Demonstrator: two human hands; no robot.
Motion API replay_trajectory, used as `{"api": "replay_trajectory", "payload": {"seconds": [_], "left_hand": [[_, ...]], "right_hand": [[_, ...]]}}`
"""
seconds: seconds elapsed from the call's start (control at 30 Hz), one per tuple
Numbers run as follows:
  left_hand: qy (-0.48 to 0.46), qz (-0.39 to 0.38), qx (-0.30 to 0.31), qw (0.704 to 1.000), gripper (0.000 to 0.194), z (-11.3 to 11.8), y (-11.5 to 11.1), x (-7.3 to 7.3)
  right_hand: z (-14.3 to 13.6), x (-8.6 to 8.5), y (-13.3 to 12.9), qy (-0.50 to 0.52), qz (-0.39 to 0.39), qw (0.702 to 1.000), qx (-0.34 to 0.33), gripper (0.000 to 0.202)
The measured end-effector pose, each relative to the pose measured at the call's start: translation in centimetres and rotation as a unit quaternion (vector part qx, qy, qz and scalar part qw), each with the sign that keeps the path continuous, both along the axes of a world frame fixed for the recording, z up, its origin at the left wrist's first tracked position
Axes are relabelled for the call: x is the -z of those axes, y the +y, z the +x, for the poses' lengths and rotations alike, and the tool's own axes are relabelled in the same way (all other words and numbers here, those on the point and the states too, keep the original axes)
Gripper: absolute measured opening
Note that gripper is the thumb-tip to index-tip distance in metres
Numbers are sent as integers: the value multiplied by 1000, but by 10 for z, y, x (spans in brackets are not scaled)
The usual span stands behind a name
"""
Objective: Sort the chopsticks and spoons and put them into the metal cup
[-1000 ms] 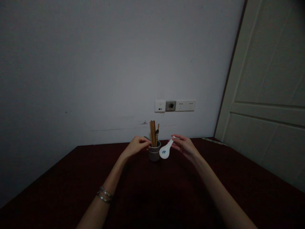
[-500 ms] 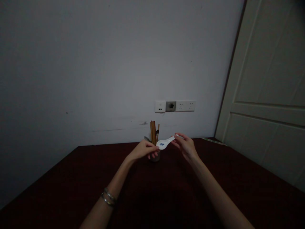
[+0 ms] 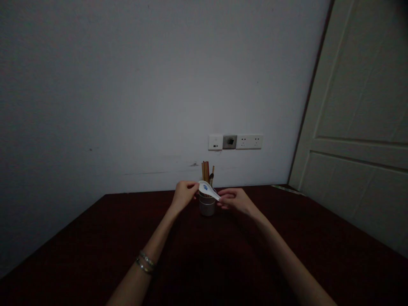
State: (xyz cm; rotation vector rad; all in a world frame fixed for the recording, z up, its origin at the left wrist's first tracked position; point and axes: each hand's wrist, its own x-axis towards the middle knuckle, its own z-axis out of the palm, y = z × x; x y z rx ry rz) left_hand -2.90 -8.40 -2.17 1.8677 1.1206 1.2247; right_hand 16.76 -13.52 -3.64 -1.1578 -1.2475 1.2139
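Observation:
Between my two hands is a white soup spoon (image 3: 206, 188) with a blue mark in its bowl. My left hand (image 3: 185, 194) pinches the rim of the bowl at its left side. The end of the handle is held by the fingers of my right hand (image 3: 235, 200), lower and to the right. Just behind the spoon stands a pale cup (image 3: 207, 207), its opening partly covered by the spoon. Several wooden chopsticks (image 3: 205, 171) rise upright from the cup, along with a dark-headed utensil (image 3: 211, 178) at their right.
The dark red table (image 3: 204, 259) meets a grey wall (image 3: 159, 93) at the back. Wall sockets (image 3: 249, 141) sit above the cup, to the right. A pale panelled door (image 3: 357, 170) stands on the right, and a thin strip (image 3: 288, 189) lies near the back right corner.
The spoon has swung round: its handle end went from pointing up right to pointing down right. Its bowl moved left and up. My left hand shifted left, my right hand left and down.

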Motion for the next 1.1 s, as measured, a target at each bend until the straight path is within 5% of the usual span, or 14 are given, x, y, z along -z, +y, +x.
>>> {"api": "replay_trajectory", "payload": {"seconds": [0.3, 0.43, 0.6, 0.77, 0.93, 1.1], "left_hand": [[71, 172, 58, 981, 25, 2, -11, -3], [108, 187, 97, 972, 26, 1, -14, -4], [120, 185, 115, 969, 25, 0, -15, -6], [127, 183, 124, 967, 27, 3, -15, -4], [123, 174, 116, 970, 26, 5, -17, -3], [72, 170, 91, 979, 22, 5, -15, -1]], "right_hand": [[-43, 30, -2, -31, -35, 988, -145, 27], [-42, 27, -5, -73, -36, 984, -160, 28], [-17, -1, -9, -166, 108, 979, -38, 29], [-14, -21, -7, -293, 245, 922, 61, 20], [-25, -31, -4, -436, 260, 859, 59, 21], [-25, -37, 3, -482, 256, 835, 68, 22]]}}
